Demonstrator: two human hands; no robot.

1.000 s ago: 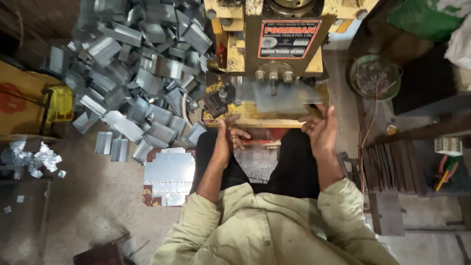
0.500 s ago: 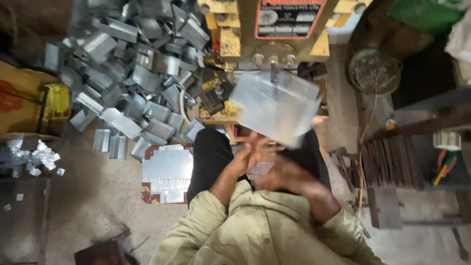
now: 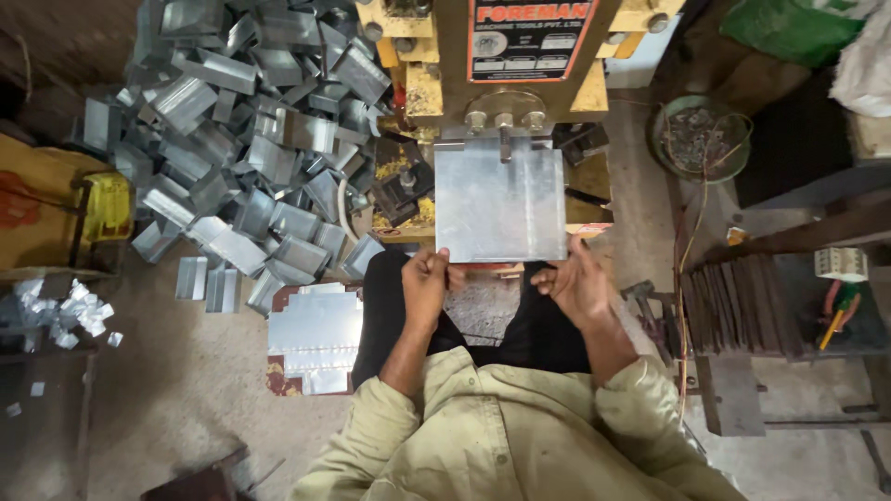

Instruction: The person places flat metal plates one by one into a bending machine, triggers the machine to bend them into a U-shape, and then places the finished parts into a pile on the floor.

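Note:
A flat grey metal sheet [image 3: 499, 202] lies on the bed of a yellow press machine [image 3: 520, 56], its far edge under the press head. My left hand [image 3: 429, 278] grips the sheet's near left corner. My right hand [image 3: 575, 278] holds the near right corner, fingers spread along the edge. I sit in front of the machine in a pale green shirt and dark trousers.
A large heap of bent metal channel pieces [image 3: 251, 139] fills the floor at the left. A stack of flat cut blanks [image 3: 316, 336] lies by my left knee. A green bowl of scrap [image 3: 698, 139] and a rack of dark bars [image 3: 733, 306] stand at the right.
Half a second ago the sheet was raised and tilted in the air above my lap. Now it lies flat on the press bed with both hands at its near corners.

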